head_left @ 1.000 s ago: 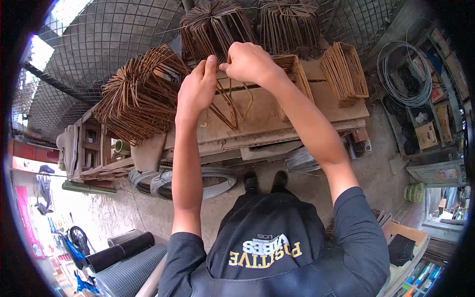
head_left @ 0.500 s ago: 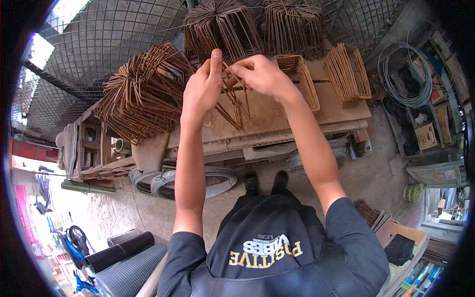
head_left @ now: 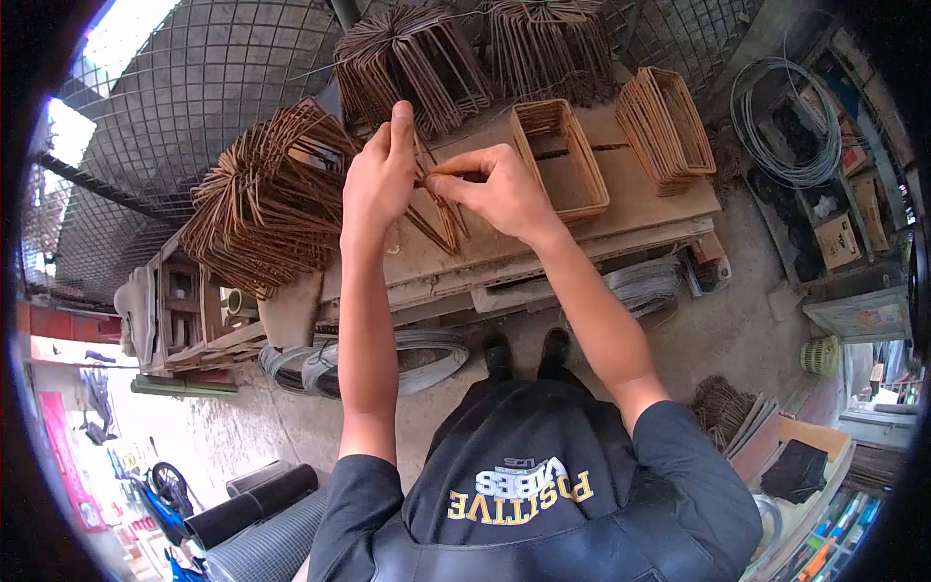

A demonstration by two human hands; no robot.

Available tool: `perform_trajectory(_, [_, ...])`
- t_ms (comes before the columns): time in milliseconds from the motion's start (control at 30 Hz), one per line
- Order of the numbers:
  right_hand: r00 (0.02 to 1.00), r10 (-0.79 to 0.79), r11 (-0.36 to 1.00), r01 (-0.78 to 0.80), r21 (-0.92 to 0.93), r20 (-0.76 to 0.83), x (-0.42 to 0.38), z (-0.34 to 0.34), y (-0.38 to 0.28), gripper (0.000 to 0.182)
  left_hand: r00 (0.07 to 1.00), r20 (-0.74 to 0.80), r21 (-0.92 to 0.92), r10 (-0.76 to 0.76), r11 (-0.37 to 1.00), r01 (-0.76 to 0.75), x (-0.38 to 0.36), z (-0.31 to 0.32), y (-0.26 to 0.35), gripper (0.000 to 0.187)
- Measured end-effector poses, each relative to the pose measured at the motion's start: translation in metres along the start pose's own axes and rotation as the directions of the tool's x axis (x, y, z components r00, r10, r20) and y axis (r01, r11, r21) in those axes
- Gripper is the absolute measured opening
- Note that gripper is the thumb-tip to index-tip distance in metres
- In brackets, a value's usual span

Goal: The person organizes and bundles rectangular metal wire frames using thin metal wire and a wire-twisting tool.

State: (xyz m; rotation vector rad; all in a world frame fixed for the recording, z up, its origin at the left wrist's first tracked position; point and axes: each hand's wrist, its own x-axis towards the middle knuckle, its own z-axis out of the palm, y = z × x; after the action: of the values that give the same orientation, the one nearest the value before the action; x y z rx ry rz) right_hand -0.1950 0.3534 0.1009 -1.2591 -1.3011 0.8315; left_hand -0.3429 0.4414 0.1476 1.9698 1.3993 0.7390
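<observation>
Both hands work together over the wooden workbench (head_left: 543,233) in the upper middle of the frame. Left hand (head_left: 380,179) is raised, fingers straight and held together, pointing up-frame, thumb side pressed against a small bundle of bent rusty rebar stirrups (head_left: 441,209) that stands tilted on the bench top. Right hand (head_left: 499,189) sits just right of it, thumb and forefinger pinching the top of the same bundle, other fingers curled. The two hands nearly touch at the bundle; exact contact between fingers is hard to tell.

Big fanned pile of stirrups (head_left: 267,199) lies at the left of the bench, touching the left hand's side of the frame. Two more upright stirrup stacks (head_left: 417,58) and (head_left: 548,44) stand along the top edge, against the wire mesh panel (head_left: 194,87). Rectangular stirrup stack (head_left: 561,155) lies just right of the right hand; another stack (head_left: 667,126) sits farther right near the bench corner. Coil of wire (head_left: 786,116) hangs at upper right. Wire coils (head_left: 388,354) lie on the ground under the bench, near the person's shoes (head_left: 529,349). Dark cap (head_left: 514,466) fills lower centre.
</observation>
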Motion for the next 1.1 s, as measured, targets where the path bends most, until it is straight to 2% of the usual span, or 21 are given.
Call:
perform_trajectory(133, [0.998,0.061,0.998,-0.061,-0.007,-0.021,-0.006,0.001,-0.007,0.024,0.999,-0.037,0.000,0.000,1.000,0.000,-0.002,-0.001,0.002,0.090])
perform_trajectory(200, [1.000,0.018,0.999,-0.018,0.046,-0.008,-0.006,0.007,-0.005,0.024,0.999,0.002,0.006,-0.045,0.999,0.045,-0.002,-0.004,0.003,0.090])
perform_trajectory(333, [0.998,-0.062,0.997,0.062,0.041,-0.019,-0.004,0.019,0.000,0.025,1.000,-0.011,0.013,-0.005,1.000,0.005,0.001,-0.002,-0.004,0.089])
perform_trajectory(433, [0.997,-0.078,0.995,0.077,0.060,0.007,-0.002,0.026,-0.003,0.026,1.000,-0.007,0.005,-0.015,1.000,0.015,0.003,-0.002,-0.009,0.084])
perform_trajectory(533, [0.992,-0.128,0.992,0.129,0.016,-0.016,-0.005,0.027,-0.012,0.024,1.000,-0.004,-0.102,0.008,0.995,-0.009,0.005,-0.003,-0.016,0.074])
perform_trajectory(600, [0.996,-0.090,0.994,0.089,-0.066,-0.006,-0.007,0.027,-0.017,0.023,0.996,0.057,-0.163,0.061,0.985,-0.051,0.010,-0.004,-0.024,0.056])
perform_trajectory(633, [0.996,-0.090,0.994,0.089,-0.065,-0.003,-0.007,0.029,-0.013,0.023,0.997,0.055,-0.163,0.059,0.985,-0.049,0.012,-0.002,-0.030,0.056])
perform_trajectory(700, [0.975,-0.218,0.974,0.215,-0.070,-0.033,-0.005,0.033,-0.005,0.021,0.975,-0.011,-0.120,0.224,0.967,-0.223,0.015,0.001,-0.034,0.047])
perform_trajectory(733, [0.976,-0.217,0.974,0.215,-0.070,-0.032,-0.005,0.034,-0.004,0.021,0.975,-0.011,-0.120,0.223,0.968,-0.222,0.014,0.000,-0.033,0.047])
perform_trajectory(800, [0.953,-0.298,0.950,0.289,-0.120,-0.063,-0.005,0.034,-0.006,0.019,0.991,0.078,-0.204,0.108,0.975,-0.090,0.012,-0.002,-0.027,0.041])
perform_trajectory(833, [0.952,-0.298,0.950,0.289,-0.121,-0.064,-0.005,0.034,-0.005,0.019,0.991,0.079,-0.204,0.109,0.975,-0.091,0.012,-0.001,-0.027,0.041])
perform_trajectory(900, [0.892,-0.450,0.868,0.424,-0.258,-0.049,-0.002,0.032,-0.002,0.017,0.982,0.002,-0.231,0.189,0.956,-0.183,0.012,0.003,-0.027,0.038])
perform_trajectory(1033, [0.934,-0.357,0.917,0.344,-0.205,-0.029,-0.008,0.028,-0.007,0.019,0.990,0.078,-0.246,0.121,0.964,-0.099,0.014,0.002,-0.030,0.036])
perform_trajectory(1100, [0.965,-0.261,0.945,0.249,-0.212,-0.032,-0.010,0.026,-0.010,0.025,0.993,0.109,-0.301,0.054,0.953,-0.018,0.014,0.003,-0.028,0.036])
